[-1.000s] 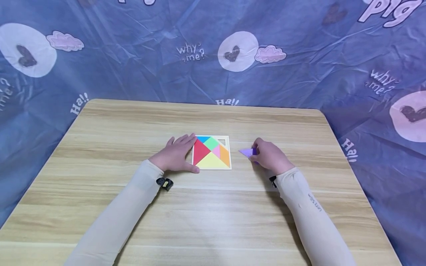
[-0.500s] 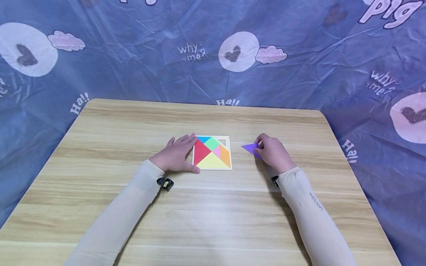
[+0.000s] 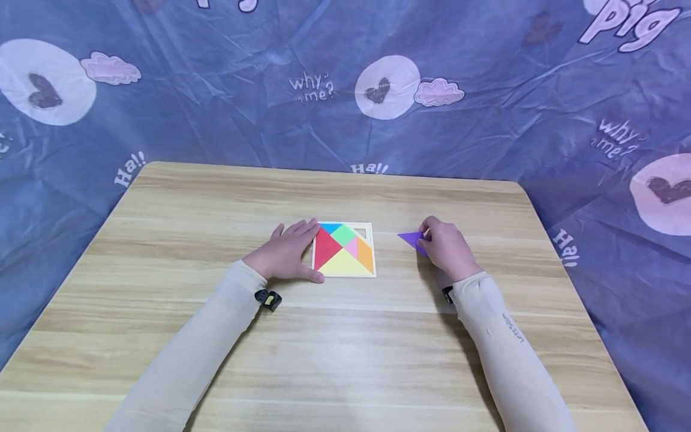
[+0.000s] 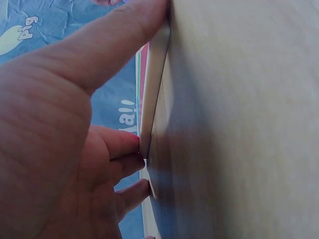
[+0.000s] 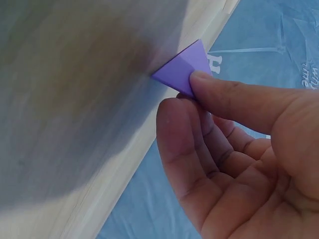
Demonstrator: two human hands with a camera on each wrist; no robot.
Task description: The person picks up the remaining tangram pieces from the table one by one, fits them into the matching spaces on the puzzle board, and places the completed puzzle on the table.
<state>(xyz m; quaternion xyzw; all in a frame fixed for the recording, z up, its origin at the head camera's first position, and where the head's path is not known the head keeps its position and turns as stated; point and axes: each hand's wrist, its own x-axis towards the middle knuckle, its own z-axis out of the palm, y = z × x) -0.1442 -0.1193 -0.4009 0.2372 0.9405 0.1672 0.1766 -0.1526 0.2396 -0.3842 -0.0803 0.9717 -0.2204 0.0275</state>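
Observation:
A tangram board [image 3: 374,255] with a pale frame lies flat on the table, holding red, yellow, blue, green, pink and orange pieces. A triangular gap shows at its far right corner. My left hand [image 3: 286,251] rests against the board's left side with thumb and fingers spread. In the left wrist view, the thumb and fingertips touch the board's edge [image 4: 155,84]. To the right of the board, my right hand [image 3: 447,247] pinches a purple tangram triangle [image 3: 410,238] between thumb and fingers. The right wrist view shows the thumb pressed on the triangle's face.
The wooden table [image 3: 345,342] extends around both arms, its far edge lying beyond the board. Behind it hangs a blue printed cloth [image 3: 237,108], which also drapes along both sides. A dark strap [image 3: 268,298] sits at the left wrist.
My right hand has carried the purple triangle slightly to the right and away from me, and the triangle has turned in the fingers. The left hand and the board stay in place.

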